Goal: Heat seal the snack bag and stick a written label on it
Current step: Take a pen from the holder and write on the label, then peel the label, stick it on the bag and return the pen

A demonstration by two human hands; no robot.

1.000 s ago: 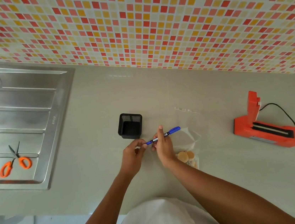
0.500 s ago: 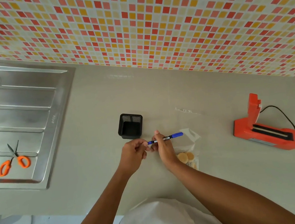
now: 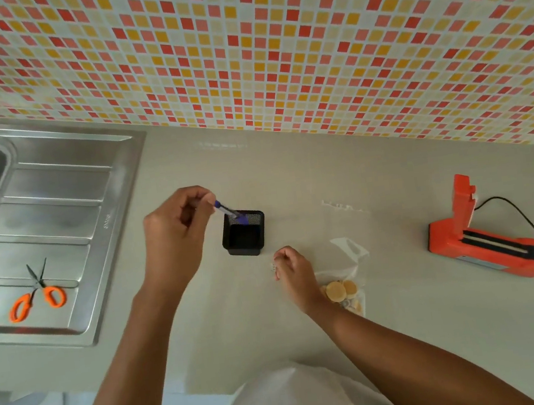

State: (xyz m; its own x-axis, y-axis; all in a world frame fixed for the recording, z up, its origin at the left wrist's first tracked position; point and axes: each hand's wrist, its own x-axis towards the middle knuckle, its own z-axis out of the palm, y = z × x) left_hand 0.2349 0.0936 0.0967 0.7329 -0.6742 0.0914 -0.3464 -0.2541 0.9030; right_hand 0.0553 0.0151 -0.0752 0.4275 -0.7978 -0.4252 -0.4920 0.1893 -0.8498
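- The left hand [image 3: 175, 237] was up over the tabletop [image 3: 392, 331], and its fingers [image 3: 203, 198] pinched the top end of a blue pen [image 3: 230, 212].
- The pen was tilted, and its low end dipped into the far side of a black mesh cup [image 3: 244, 233].
- The right hand [image 3: 292, 271] was low on the tabletop, just beside the cup, with its fingers curled in close together. Something small and white showed at its fingertips, too small to tell what.
- The clear snack bag [image 3: 348, 273] lay flat by the right wrist, with round yellow snacks [image 3: 340, 291] at its near end. Its top end pointed toward the wall.
- The orange sealer [image 3: 486, 242] sat well apart to the right, with a black cord [image 3: 515, 208] behind it.
- Orange scissors [image 3: 36, 293] lay on the ridged part of the metal sink [image 3: 54, 208] at the left.
- The wall [image 3: 272, 40] had small red, orange and yellow tiles.
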